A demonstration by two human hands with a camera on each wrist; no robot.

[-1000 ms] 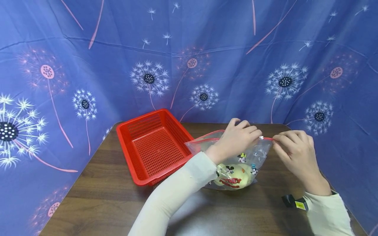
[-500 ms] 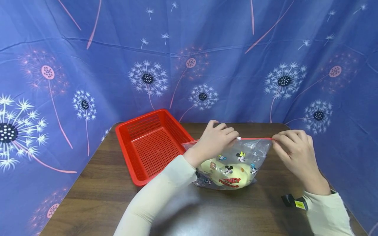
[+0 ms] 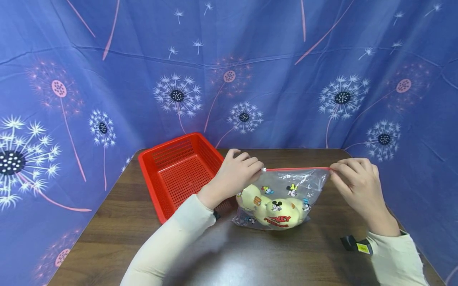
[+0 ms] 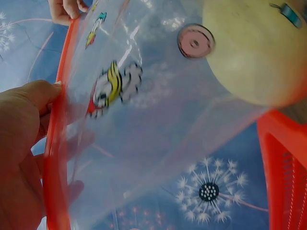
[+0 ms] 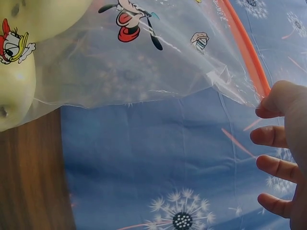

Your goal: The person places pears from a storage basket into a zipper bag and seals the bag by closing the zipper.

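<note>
A clear zip bag (image 3: 315, 184) with cartoon prints stands on the table, its red zip strip (image 3: 297, 169) stretched level along the top. Inside, at the bottom, lie several pale yellow-green round fruits (image 3: 282, 210); they also show in the right wrist view as fruits (image 5: 17, 86) with a small dimple. My left hand (image 3: 235, 174) pinches the strip at the white slider (image 3: 264, 169), toward the bag's left end. The left end of the bag is hidden behind that hand. My right hand (image 3: 358, 184) pinches the right top corner between thumb and index finger, other fingers apart from it.
A red plastic basket (image 3: 149, 182) stands at the back left of the wooden table (image 3: 118, 238), close behind my left hand. A small black object with a yellow label (image 3: 361, 247) sits at the right cuff. A blue dandelion-print curtain (image 3: 286, 79) hangs around the table.
My left hand has slid leftward along the red strip, and the white slider has moved left with it. More of the bag and fruits show now. The right hand has kept its place.
</note>
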